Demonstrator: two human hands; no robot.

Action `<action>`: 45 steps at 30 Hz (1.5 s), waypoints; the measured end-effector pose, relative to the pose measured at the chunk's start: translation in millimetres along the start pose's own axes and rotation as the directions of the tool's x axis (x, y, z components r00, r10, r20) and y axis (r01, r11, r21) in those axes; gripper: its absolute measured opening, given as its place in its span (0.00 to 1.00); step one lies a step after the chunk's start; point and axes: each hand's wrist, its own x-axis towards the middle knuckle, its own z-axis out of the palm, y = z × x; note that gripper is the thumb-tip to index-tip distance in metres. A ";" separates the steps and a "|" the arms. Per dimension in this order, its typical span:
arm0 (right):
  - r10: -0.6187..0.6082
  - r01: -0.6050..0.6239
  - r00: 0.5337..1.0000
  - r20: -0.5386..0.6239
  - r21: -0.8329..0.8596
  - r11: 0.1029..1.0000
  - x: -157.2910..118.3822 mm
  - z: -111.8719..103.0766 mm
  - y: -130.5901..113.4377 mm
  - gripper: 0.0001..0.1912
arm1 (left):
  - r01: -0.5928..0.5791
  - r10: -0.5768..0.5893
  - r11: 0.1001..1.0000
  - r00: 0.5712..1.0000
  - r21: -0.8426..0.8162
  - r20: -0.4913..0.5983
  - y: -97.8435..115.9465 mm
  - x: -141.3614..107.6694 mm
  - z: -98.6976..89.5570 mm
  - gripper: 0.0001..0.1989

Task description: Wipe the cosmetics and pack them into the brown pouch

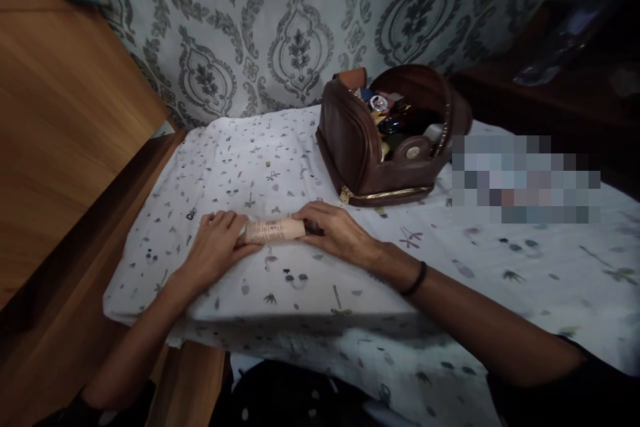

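A pale beige tube [275,230] with small print and a dark cap lies sideways low over the patterned white cloth [240,173]. My left hand [215,243] is closed round the tube's left end. At the other end, the fingers of my right hand [340,230] grip the dark cap, hiding part of it. Behind my right hand stands a brown zippered bag [390,180], its top open, with several small items inside.
A wooden cabinet [65,120] rises at the left. Patterned wallpaper [300,47] covers the wall behind. A blurred-out patch [525,180] lies right of the bag, and dark furniture [560,100] stands at the far right.
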 end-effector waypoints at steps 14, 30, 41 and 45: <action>0.012 -0.005 0.995 -0.103 0.068 0.998 0.5 -1.1 0.5 0.12 | 0.257 -0.282 0.844 0.959 -0.472 0.019 -15.5 0.3 -3.7 0.23; 0.069 -0.036 0.986 -0.149 0.213 0.976 1.1 -3.8 -2.4 0.11 | 0.186 -0.597 0.597 0.752 -0.780 -0.278 -17.3 26.4 0.3 0.20; 0.084 -0.057 0.986 -0.141 0.187 0.981 -1.6 -2.7 -1.8 0.11 | 0.188 -0.895 -0.007 0.437 -0.982 0.090 -18.0 60.9 9.6 0.31; 0.137 -0.105 0.982 -0.133 0.223 0.969 -1.2 -2.4 -2.3 0.12 | 0.157 -0.894 -0.164 0.394 -0.974 0.214 -12.5 61.6 8.1 0.25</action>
